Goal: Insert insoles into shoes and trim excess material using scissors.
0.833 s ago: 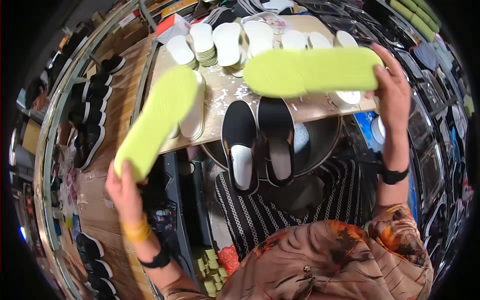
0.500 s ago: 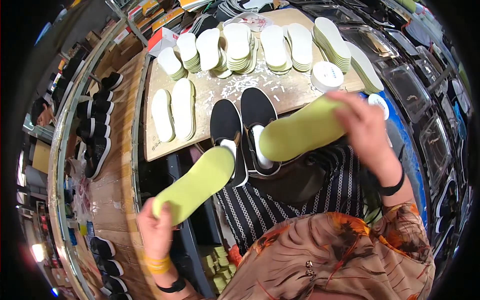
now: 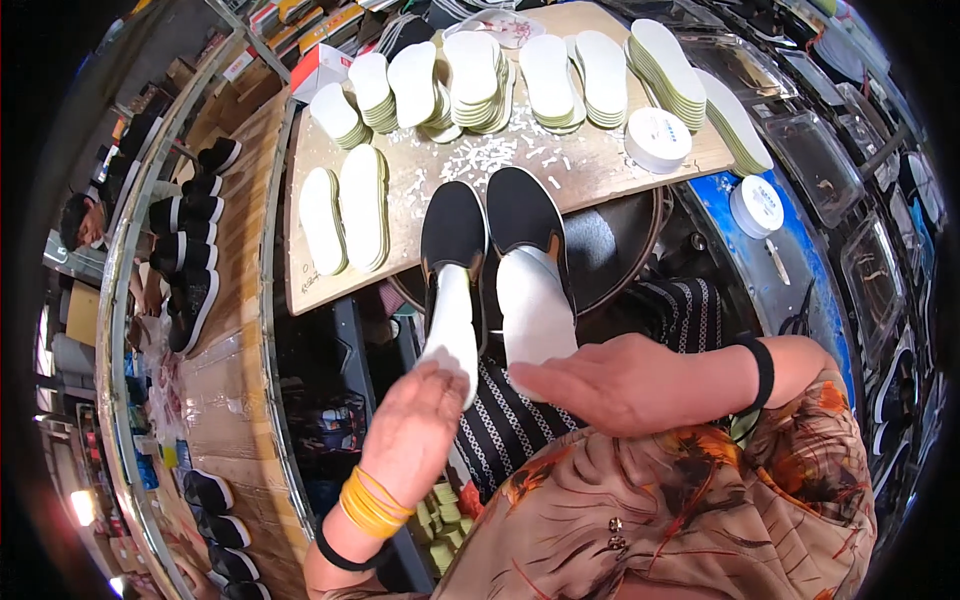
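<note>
Two black slip-on shoes, a left shoe (image 3: 453, 222) and a right shoe (image 3: 521, 208), stand side by side with toes against the board's front edge. From the left shoe's opening slopes an insole (image 3: 452, 315), white side up, its front part inside. Another white-faced insole (image 3: 533, 305) reaches out of the right shoe the same way. My left hand (image 3: 412, 425) is closed about the heel end of the left insole, fingers together. Bent in from the right, my right hand (image 3: 615, 385) holds the heel end of the right insole; its fingertips are partly hidden.
Stacks of insoles (image 3: 475, 70) line the wooden board (image 3: 400, 215), among white paper scraps (image 3: 480, 155). A round white container (image 3: 657, 138) stands at its right; another (image 3: 757, 207) sits on a blue surface. Black shoes (image 3: 190, 300) fill the left shelf. Another person (image 3: 90, 222) is at far left.
Both insoles have turned from green side to white side up, and their front ends have gone into the shoes. My hands have drawn inward, to the heel ends.
</note>
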Demonstrator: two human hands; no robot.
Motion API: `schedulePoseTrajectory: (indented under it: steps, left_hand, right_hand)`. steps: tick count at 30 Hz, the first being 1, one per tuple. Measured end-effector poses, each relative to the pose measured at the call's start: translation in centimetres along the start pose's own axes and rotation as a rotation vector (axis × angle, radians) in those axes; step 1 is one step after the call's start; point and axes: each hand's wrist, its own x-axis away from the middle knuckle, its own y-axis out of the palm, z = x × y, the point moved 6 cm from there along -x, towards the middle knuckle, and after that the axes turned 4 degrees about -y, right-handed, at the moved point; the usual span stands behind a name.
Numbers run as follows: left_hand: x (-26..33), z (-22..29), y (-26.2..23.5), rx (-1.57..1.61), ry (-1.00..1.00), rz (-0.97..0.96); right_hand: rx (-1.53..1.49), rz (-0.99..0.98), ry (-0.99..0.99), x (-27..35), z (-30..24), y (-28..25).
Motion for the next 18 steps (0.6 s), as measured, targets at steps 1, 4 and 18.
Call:
schedulePoseTrajectory:
  steps: [1,4,18]
  left_hand:
    - [-0.2,-1.1,0.7,0.003,-0.018,-0.033]
    - [-2.1,-4.2,3.1,-0.131,0.015,0.048]
    - [-12.0,-9.3,7.3,-0.31,0.176,-0.075]
  right_hand:
    - [-0.006,0.052,0.041,0.1,0.3,-0.5]
    - [0.14,-0.029,-0.011,-0.4,0.3,-0.1]
    - [0.195,-0.027,-0.143,-0.7,0.4,0.7]
